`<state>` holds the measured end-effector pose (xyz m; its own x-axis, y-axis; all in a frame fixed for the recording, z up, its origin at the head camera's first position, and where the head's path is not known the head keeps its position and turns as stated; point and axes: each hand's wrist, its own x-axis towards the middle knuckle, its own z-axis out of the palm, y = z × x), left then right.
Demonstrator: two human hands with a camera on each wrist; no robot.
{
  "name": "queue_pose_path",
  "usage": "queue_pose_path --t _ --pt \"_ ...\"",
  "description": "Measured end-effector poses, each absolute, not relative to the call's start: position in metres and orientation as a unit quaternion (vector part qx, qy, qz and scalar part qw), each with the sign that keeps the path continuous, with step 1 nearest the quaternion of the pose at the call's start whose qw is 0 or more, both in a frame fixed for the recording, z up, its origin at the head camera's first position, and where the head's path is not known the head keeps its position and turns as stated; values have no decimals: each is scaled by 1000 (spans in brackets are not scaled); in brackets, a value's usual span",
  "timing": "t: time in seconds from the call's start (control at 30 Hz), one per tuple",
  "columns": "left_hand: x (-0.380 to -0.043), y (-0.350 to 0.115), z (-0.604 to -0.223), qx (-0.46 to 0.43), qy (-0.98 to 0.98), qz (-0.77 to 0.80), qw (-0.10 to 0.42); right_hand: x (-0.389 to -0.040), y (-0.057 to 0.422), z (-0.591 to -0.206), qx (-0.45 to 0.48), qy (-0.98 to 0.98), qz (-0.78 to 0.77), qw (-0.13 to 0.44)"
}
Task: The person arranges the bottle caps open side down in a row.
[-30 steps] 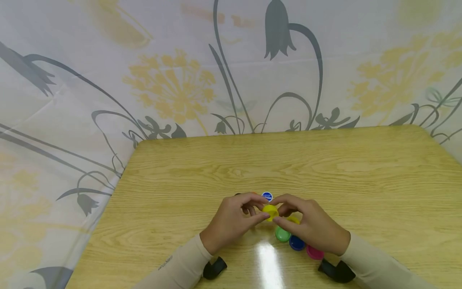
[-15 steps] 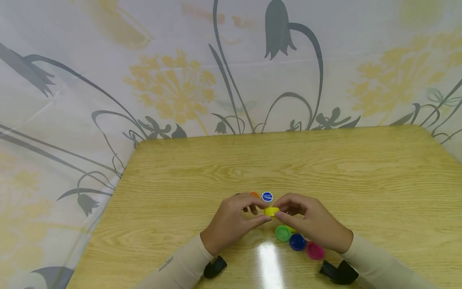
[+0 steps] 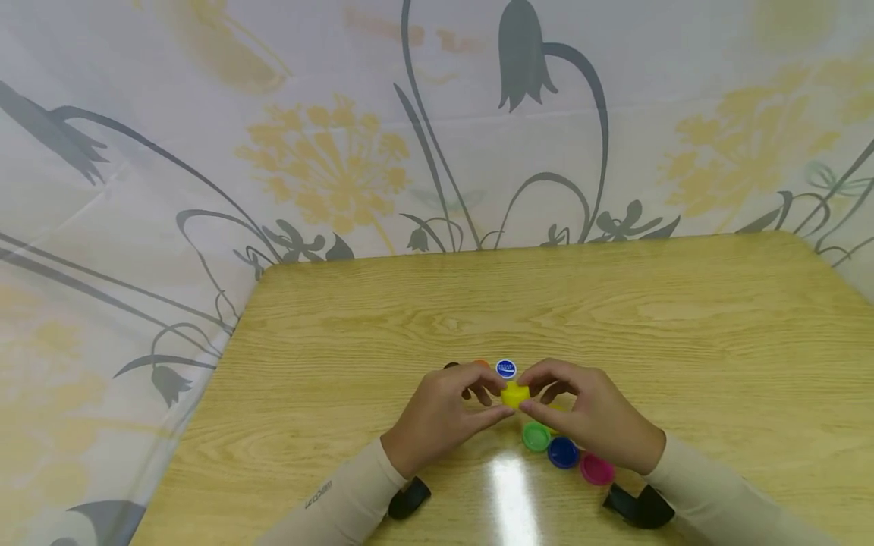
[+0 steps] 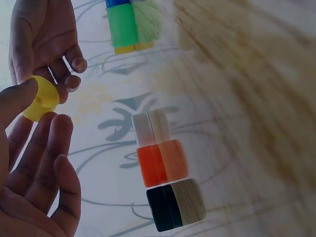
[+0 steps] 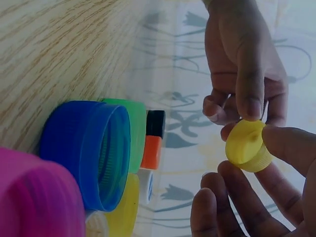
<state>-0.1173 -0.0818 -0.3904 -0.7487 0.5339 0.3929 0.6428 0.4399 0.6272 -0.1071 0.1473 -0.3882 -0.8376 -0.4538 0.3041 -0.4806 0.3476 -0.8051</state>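
Observation:
Above the table, both hands hold a small yellow bottle cap between their fingertips. The left hand pinches it from one side with thumb and fingers. From the opposite side, the right hand pinches the same cap. The right wrist view shows its round face and ribbed side. Below the right hand lie a green cap, a blue cap and a pink cap. Another yellow cap and a pale cap are partly hidden beside them.
Beyond the hands, a white cap with a blue printed top, an orange cap and a black cap stand in a row. The wood-grain table ends at a flower-patterned cloth.
Between the fingertips the yellow cap has turned: tilted at first, then seen side-on, now tilted another way. Both hands stay in nearly the same place.

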Motion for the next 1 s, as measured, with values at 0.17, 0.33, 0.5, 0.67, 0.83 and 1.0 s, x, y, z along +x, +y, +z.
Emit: queue_pose_path --t 0.17,0.33,0.5,0.67,0.83,1.0 --pt "-118 -83 -389 -340 -845 -408 63 -109 147 -388 298 -819 489 44" --pt "-119 -82 -387 -328 -843 -423 59 -109 146 -387 309 -818 480 70" --pt "-118 -82 -388 -326 -841 -429 49 -107 145 -387 313 -821 471 84" --pt "-118 -81 -386 -320 -847 -423 41 -106 146 -386 322 -825 450 114" --pt "-119 -79 -386 -306 -850 -428 29 -108 147 -384 327 -831 429 135" --pt "-123 -74 -382 -304 -845 -439 34 -112 150 -380 323 -838 416 142"
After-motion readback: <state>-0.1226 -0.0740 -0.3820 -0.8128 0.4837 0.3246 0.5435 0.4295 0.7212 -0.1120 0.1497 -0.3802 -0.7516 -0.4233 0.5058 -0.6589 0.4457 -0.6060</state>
